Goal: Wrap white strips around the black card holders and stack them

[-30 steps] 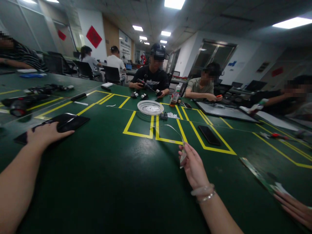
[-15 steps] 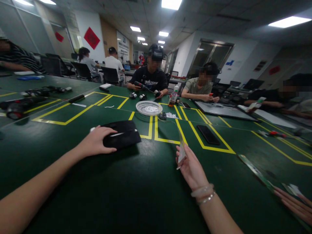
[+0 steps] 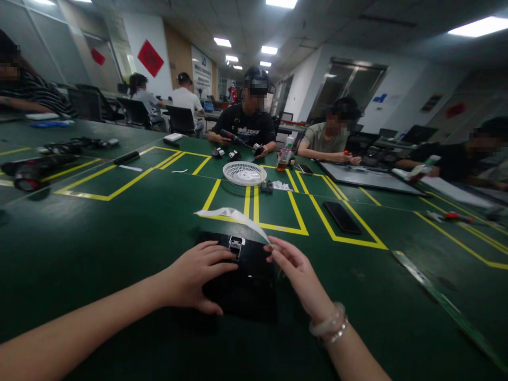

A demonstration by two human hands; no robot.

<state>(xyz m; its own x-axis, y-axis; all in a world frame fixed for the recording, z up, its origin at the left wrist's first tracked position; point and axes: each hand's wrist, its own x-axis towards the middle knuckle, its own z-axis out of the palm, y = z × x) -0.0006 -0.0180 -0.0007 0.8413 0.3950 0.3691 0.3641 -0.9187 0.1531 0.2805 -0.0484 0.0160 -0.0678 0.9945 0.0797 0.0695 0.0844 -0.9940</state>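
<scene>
A flat, glossy black case (image 3: 242,293) lies on the green table in front of me, with a small silver-edged fitting (image 3: 235,246) near its far edge. My left hand (image 3: 198,275) rests on the case's left part, fingers spread and flat, fingertips close to the fitting. Over the case's far right corner, my right hand (image 3: 291,267) pinches one end of a thin white strip (image 3: 234,214), paper or film. The strip arches up and to the left, its far end free in the air above the table.
Beyond my hands stand a white plastic basket (image 3: 244,173) and a bottle (image 3: 284,155). A black phone (image 3: 342,217) lies at right, near a long green strip (image 3: 432,288). Black tools (image 3: 29,172) lie at left. Co-workers sit around the table, one holding a power drill (image 3: 234,138).
The black case has come nearer and to the right, now lying under my flattened left hand. My right hand has moved left with the white strip, which now stretches out above the case.
</scene>
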